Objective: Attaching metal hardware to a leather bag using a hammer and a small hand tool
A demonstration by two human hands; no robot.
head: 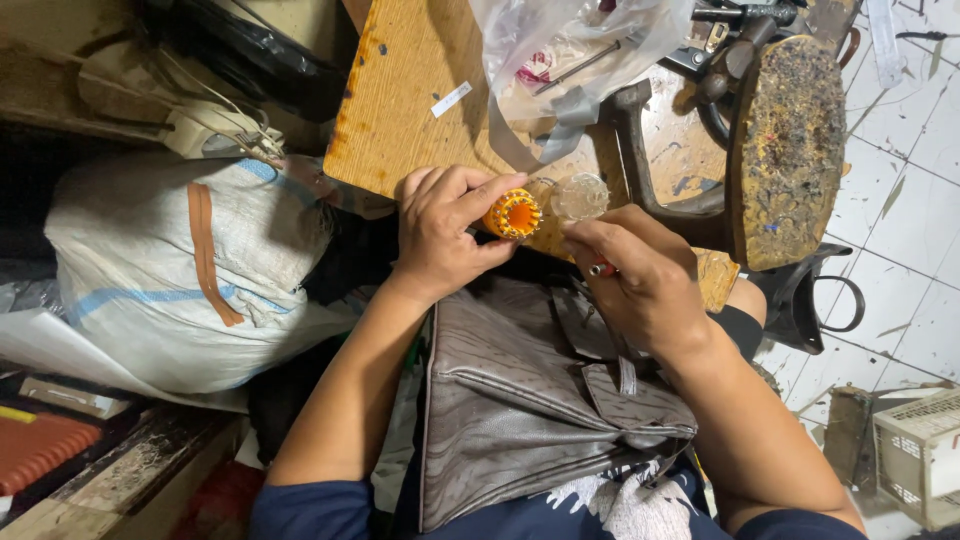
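The spool (pixel 514 213) pinched in the left hand (pixel 440 235) looks like ridged orange plastic, slightly glossy, wound with yellowish thread. At its three o'clock, a clear, shiny plastic cap (pixel 580 196) catches the light. The bag (pixel 520 390) on the lap, at six o'clock from the spool, is grey-brown leather or imitation leather with a fine grain and a dull sheen. The table (pixel 400 90) is bare wood, matt, with visible grain and dark stains. On it lies a crinkled, translucent plastic bag (pixel 570 50). The iron stand (pixel 785 150) is dark metal, its flat face rough and crusted. At nine o'clock sits a woven white sack (pixel 180 270), coarse and matt. The floor (pixel 910 250) is glazed white tile, scuffed.
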